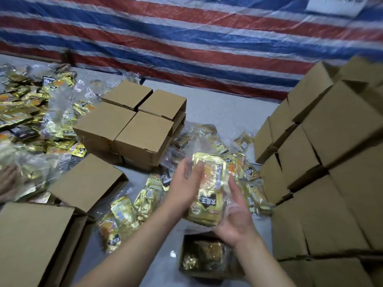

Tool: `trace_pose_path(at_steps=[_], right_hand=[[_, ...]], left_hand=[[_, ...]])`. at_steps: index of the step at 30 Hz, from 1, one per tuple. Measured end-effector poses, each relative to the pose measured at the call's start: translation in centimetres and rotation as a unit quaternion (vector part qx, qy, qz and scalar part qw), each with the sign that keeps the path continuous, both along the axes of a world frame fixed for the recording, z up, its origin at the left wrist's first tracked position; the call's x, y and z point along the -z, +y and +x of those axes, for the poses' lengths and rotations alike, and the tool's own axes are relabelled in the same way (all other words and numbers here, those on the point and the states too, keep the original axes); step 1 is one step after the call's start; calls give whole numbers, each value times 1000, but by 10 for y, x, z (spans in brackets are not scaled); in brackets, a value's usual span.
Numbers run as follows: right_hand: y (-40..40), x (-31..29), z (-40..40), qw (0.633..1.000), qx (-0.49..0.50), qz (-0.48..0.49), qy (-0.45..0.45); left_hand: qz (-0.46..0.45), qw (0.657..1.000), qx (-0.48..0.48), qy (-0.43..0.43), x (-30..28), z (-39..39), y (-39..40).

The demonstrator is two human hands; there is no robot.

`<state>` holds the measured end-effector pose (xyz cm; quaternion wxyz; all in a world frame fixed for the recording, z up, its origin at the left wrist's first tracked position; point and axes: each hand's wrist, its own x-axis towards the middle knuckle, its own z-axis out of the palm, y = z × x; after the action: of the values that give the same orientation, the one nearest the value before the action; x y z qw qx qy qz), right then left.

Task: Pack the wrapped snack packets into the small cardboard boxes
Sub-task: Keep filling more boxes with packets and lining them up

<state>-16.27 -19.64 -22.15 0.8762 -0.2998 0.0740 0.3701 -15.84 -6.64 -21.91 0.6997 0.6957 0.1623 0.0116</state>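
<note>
A stack of gold snack packets (209, 187) in clear wrap is held between both hands above the grey floor. My left hand (183, 189) presses its left side with fingers over the top edge. My right hand (236, 216) cups it from below and from the right. Directly beneath, an open small cardboard box (184, 255) holds gold packets inside. Loose gold packets (124, 216) lie on the floor left of the box, and more packets (248, 175) lie behind the held stack.
A block of closed small boxes (132, 123) stands at centre left. Stacked boxes (323, 162) form a wall on the right. Two larger boxes (35, 241) sit at lower left. A heap of packets (27, 112) covers the far left, beside another person's hand (8, 179). A striped tarp (186, 38) hangs behind.
</note>
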Motion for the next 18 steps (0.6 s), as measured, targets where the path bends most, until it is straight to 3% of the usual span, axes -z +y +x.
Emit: trace_pose_path(at_steps=[5, 7, 10, 12, 14, 16, 18], right_hand=[[-39, 0, -8, 990, -24, -135, -16], [-64, 1, -12, 986, -29, -161, -9], [-95, 1, -19, 951, -46, -301, -60], [-108, -2, -23, 877, -98, -426, -201], [-108, -13, -22, 766, -191, -489, -370], [-102, -10, -22, 646, -315, -537, -442], [-90, 11, -23, 553, -402, -551, -478]], left_hand=[[150, 981, 120, -30, -5, -2, -30], [132, 972, 191, -27, -3, -4, -31], [115, 958, 263, 4, 13, -17, -18], [155, 950, 269, 39, 38, -32, -2], [246, 923, 289, 61, 70, -48, 10], [285, 898, 324, 87, 99, -62, 17], [240, 900, 345, 114, 117, -71, 17]])
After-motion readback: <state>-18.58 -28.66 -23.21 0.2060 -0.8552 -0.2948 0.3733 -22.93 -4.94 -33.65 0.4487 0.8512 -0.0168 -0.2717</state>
